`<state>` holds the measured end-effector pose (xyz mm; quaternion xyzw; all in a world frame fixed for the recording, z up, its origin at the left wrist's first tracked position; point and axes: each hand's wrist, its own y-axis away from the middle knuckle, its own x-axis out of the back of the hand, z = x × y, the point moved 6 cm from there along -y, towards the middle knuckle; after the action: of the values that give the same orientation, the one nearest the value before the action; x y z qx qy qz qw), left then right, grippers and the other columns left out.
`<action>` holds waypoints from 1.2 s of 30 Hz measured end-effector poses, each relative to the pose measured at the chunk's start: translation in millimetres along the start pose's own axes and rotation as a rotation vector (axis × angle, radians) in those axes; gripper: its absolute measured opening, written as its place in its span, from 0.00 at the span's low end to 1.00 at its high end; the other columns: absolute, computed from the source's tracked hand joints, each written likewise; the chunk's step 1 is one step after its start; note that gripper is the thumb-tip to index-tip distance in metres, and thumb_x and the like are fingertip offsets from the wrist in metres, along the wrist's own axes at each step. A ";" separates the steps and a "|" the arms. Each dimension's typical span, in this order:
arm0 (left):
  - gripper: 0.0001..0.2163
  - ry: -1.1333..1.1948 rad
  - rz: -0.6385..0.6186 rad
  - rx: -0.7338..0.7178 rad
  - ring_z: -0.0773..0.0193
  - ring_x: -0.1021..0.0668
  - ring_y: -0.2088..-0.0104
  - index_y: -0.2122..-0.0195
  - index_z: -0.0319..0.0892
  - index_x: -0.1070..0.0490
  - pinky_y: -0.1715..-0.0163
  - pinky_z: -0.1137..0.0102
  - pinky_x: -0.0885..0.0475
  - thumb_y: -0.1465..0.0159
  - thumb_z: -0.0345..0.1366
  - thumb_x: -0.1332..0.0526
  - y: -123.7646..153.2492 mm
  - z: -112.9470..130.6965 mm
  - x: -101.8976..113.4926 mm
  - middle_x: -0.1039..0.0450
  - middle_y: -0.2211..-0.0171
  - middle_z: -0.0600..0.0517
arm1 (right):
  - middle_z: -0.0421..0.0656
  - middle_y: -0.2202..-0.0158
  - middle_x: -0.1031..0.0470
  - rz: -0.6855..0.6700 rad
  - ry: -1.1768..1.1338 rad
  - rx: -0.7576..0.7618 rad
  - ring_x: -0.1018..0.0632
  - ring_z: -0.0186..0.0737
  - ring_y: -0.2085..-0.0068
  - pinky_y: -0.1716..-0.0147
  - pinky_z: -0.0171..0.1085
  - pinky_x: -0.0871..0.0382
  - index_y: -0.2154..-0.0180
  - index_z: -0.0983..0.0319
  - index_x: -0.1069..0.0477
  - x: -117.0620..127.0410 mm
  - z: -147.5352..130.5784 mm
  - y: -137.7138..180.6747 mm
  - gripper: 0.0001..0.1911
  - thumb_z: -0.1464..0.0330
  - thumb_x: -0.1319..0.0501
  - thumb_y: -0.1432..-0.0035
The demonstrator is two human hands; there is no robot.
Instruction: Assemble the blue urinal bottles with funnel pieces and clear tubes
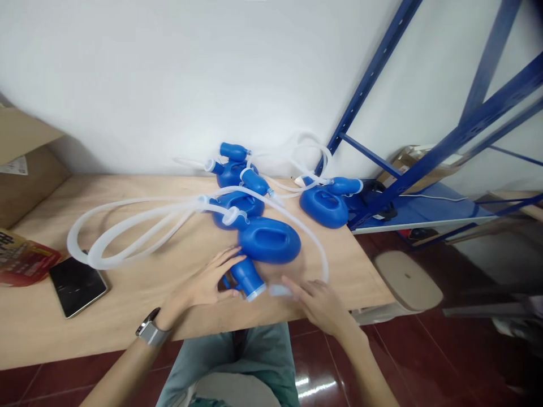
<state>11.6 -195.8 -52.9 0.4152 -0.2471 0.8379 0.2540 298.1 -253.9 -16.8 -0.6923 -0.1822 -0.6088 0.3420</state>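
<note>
My left hand (210, 281), with a watch at the wrist, curls its thumb and fingers round a blue plastic cup-shaped mouthpiece (248, 277) with a pale rim, lying near the table's front edge. My right hand (316, 299) pinches the end of a translucent hose (320, 254); the pale tip at the fingers is blurred. The hose arches back over the table. Just behind my hands lies a blue urinal bottle (271, 242) on its side, its pale cap (235, 215) joined to a hose. A similar bottle (241, 206) with a blue mouthpiece (255, 182) lies behind it.
Another blue bottle (324, 208) lies at the table's right edge. Loops of hose (123, 226) spread leftward, near a phone (78, 282) and a red packet (27, 260). A cardboard box (29, 169) stands far left. Blue shelving (407, 175) and a stool (407, 277) are right.
</note>
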 end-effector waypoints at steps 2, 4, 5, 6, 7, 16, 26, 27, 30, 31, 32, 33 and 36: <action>0.45 0.013 -0.015 0.032 0.38 0.37 0.29 0.24 0.50 0.46 0.31 0.44 0.38 0.38 0.60 0.31 -3.1 -5.2 -5.2 0.43 0.27 0.38 | 0.45 0.60 0.16 -0.036 0.007 -0.034 0.19 0.43 0.69 0.70 0.38 0.28 0.29 0.56 0.38 7.5 5.2 -8.0 0.37 0.79 0.47 0.37; 0.48 -0.021 0.004 0.105 0.36 0.31 0.35 0.26 0.50 0.41 0.37 0.41 0.32 0.43 0.63 0.29 -8.9 -12.7 -7.5 0.34 0.35 0.36 | 0.48 0.55 0.16 -0.051 -0.010 -0.055 0.17 0.45 0.65 0.69 0.39 0.28 0.30 0.58 0.37 16.0 6.6 -16.4 0.36 0.79 0.47 0.37; 0.47 -0.041 0.013 0.134 0.36 0.29 0.39 0.29 0.48 0.36 0.40 0.41 0.30 0.45 0.65 0.29 -11.8 -15.6 -8.6 0.31 0.40 0.37 | 0.49 0.52 0.16 -0.048 -0.025 -0.062 0.17 0.46 0.62 0.67 0.39 0.28 0.31 0.59 0.36 20.6 6.3 -20.6 0.33 0.78 0.47 0.36; 0.46 -0.051 0.022 0.150 0.36 0.27 0.42 0.33 0.46 0.30 0.43 0.41 0.29 0.48 0.66 0.28 -14.2 -17.1 -9.3 0.29 0.44 0.37 | 0.50 0.52 0.16 -0.041 -0.042 -0.065 0.16 0.47 0.61 0.66 0.40 0.28 0.33 0.60 0.34 25.0 5.3 -24.7 0.29 0.77 0.47 0.34; 0.43 -0.046 0.029 0.154 0.37 0.26 0.44 0.38 0.45 0.26 0.44 0.42 0.28 0.50 0.66 0.27 -15.9 -17.0 -9.6 0.28 0.47 0.38 | 0.50 0.52 0.16 -0.034 -0.060 -0.062 0.16 0.47 0.60 0.65 0.41 0.28 0.36 0.61 0.32 28.9 4.1 -28.5 0.25 0.74 0.47 0.31; 0.35 0.318 0.318 0.338 0.41 0.19 0.47 0.40 0.50 0.28 0.49 0.54 0.24 0.46 0.54 0.24 12.5 -1.3 46.0 0.21 0.43 0.45 | 0.50 0.59 0.17 -0.007 -0.111 -0.065 0.18 0.47 0.63 0.68 0.40 0.36 0.47 0.63 0.25 29.3 15.3 -49.7 0.24 0.51 0.47 0.25; 0.31 1.435 0.785 0.467 0.45 0.17 0.49 0.45 0.49 0.28 0.52 0.53 0.18 0.50 0.38 0.22 22.8 0.6 38.5 0.20 0.48 0.46 | 0.45 0.61 0.18 0.129 -0.085 -0.061 0.20 0.43 0.63 0.63 0.41 0.35 0.52 0.61 0.23 17.8 4.6 -98.8 0.19 0.62 0.51 0.20; 0.30 1.521 0.790 0.458 0.43 0.17 0.47 0.45 0.50 0.27 0.49 0.48 0.19 0.49 0.38 0.22 21.1 3.5 38.3 0.20 0.47 0.46 | 0.46 0.60 0.18 0.120 -0.101 -0.074 0.20 0.43 0.62 0.62 0.41 0.35 0.52 0.61 0.23 16.7 4.4 -101.9 0.18 0.63 0.51 0.21; 0.31 1.590 0.912 0.443 0.41 0.20 0.42 0.43 0.52 0.26 0.42 0.44 0.22 0.49 0.38 0.22 20.2 4.7 45.1 0.19 0.47 0.48 | 0.46 0.59 0.18 0.105 -0.149 -0.098 0.19 0.44 0.60 0.61 0.41 0.34 0.52 0.61 0.24 15.1 5.3 -106.8 0.16 0.64 0.50 0.21; 0.32 1.572 0.959 0.455 0.42 0.20 0.42 0.43 0.52 0.26 0.42 0.45 0.21 0.50 0.37 0.21 20.8 3.4 46.5 0.19 0.47 0.49 | 0.46 0.59 0.17 0.111 -0.157 -0.096 0.19 0.44 0.60 0.61 0.42 0.34 0.53 0.61 0.24 15.7 5.2 -107.6 0.16 0.64 0.50 0.21; 0.33 1.551 0.999 0.466 0.43 0.19 0.43 0.43 0.52 0.25 0.43 0.47 0.20 0.51 0.37 0.20 21.2 2.1 46.7 0.18 0.48 0.50 | 0.46 0.60 0.17 0.119 -0.162 -0.093 0.19 0.45 0.60 0.61 0.42 0.34 0.53 0.62 0.25 16.7 4.9 -108.2 0.16 0.63 0.50 0.21; 0.34 1.534 1.028 0.475 0.45 0.18 0.45 0.44 0.52 0.25 0.44 0.50 0.19 0.52 0.37 0.19 21.2 1.3 45.8 0.18 0.49 0.50 | 0.46 0.60 0.17 0.126 -0.168 -0.092 0.19 0.45 0.61 0.61 0.42 0.34 0.53 0.62 0.25 18.1 4.2 -108.7 0.17 0.63 0.50 0.21; 0.35 1.515 1.014 0.479 0.53 0.15 0.56 0.46 0.51 0.23 0.50 0.57 0.16 0.57 0.36 0.17 17.4 3.0 38.4 0.16 0.56 0.52 | 0.46 0.60 0.16 0.133 -0.195 -0.093 0.18 0.45 0.61 0.61 0.42 0.33 0.53 0.61 0.24 23.2 0.4 -110.5 0.19 0.61 0.51 0.21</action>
<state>-17.9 -202.3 -23.3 -0.3560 0.0115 0.9239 -0.1400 229.0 -180.2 33.5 -0.7737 -0.1400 -0.5225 0.3299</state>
